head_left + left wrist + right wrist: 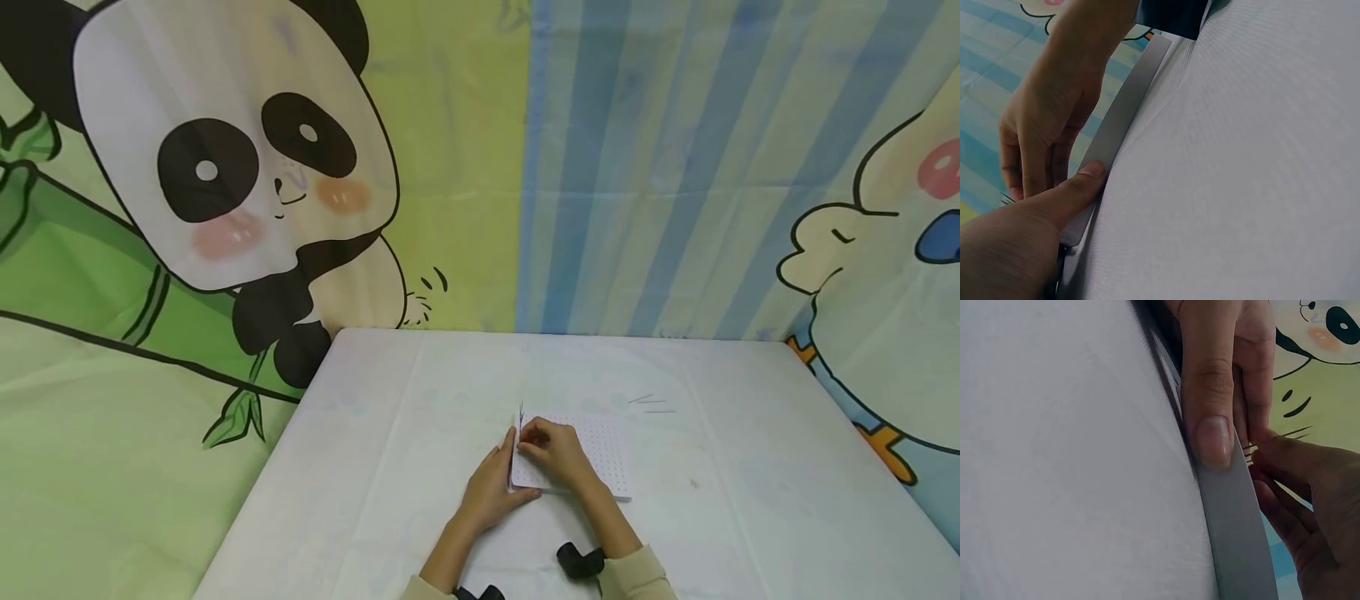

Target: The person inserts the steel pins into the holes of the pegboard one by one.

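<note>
While the left hand [490, 492], fingers extended, braces the near-left corner of a white, dotted board [606, 454] on the table [375, 500], the right hand [557, 450] pinches thin pins [521, 410] upright at its left edge, apparently setting one; the next move seemingly calls for a careful release.

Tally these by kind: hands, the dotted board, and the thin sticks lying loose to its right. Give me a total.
Hands, left hand and right hand: 2
Dotted board: 1
Loose thin sticks: 3
Total: 6
</note>
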A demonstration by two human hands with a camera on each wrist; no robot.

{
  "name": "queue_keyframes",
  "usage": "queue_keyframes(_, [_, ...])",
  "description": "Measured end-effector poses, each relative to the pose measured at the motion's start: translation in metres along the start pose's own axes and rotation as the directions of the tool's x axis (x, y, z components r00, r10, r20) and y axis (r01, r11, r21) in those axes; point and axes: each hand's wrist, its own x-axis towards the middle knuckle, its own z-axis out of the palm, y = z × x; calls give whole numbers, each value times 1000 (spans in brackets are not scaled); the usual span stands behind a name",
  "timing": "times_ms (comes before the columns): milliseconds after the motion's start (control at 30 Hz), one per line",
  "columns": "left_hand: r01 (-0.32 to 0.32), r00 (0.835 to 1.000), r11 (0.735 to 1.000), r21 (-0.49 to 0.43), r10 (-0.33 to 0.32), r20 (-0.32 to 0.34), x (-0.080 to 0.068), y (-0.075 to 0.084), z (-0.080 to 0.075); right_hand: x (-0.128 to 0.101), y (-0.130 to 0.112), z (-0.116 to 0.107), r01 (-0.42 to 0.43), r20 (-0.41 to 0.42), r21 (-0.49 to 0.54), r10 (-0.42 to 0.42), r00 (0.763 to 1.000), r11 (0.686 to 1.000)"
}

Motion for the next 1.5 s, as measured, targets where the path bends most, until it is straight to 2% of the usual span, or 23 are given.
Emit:
queue_keyframes(200, [14,1000,1000,5,-14,-4,-2,-1,4,-3,-1,-18,-89,54,17,88,995,996])
queue_keyframes(300, [30,1000,1000,6,-30,3,-2,-1,4,-4,6,-30,-122,37,6,121,992,993])
queue_keyframes(433, [36,999,999,20,-36,3,-1,-1,4,-1,22,-53,-99,-68,-38,97,993,994])
queue_keyframes(567, [17,1000,999,27,-17,-20,1,-1,3,1,39,-81,-90,-191,-112,68,979,990])
queue_keyframes(767, [-4,1000,999,43,5,-28,2,-1,3,-4,68,-119,-149,-310,-198,83,947,969])
queue_keyframes(867, [-3,1000,999,40,4,-24,2,-1,4,-10,83,-134,-181,-339,-228,96,936,957])
queue_keyframes(1033, [11,1000,1000,28,-10,-18,0,0,3,-16,105,-150,-230,-312,-298,133,941,927])
queue_keyframes(1200, [16,1000,1000,16,-16,-12,-1,1,2,-21,117,-157,-333,-237,-317,265,935,888])
queue_keyframes(1267, [17,1000,1000,11,-16,-16,-2,1,3,-23,120,-156,-354,-219,-332,294,930,874])
queue_keyframes(1333, [23,1000,1000,12,-23,-12,-2,0,4,-25,122,-155,-347,-219,-352,284,934,869])
queue_keyframes(1500, [30,1000,999,21,-30,-1,0,1,3,-25,128,-154,-262,-239,-392,177,955,882])
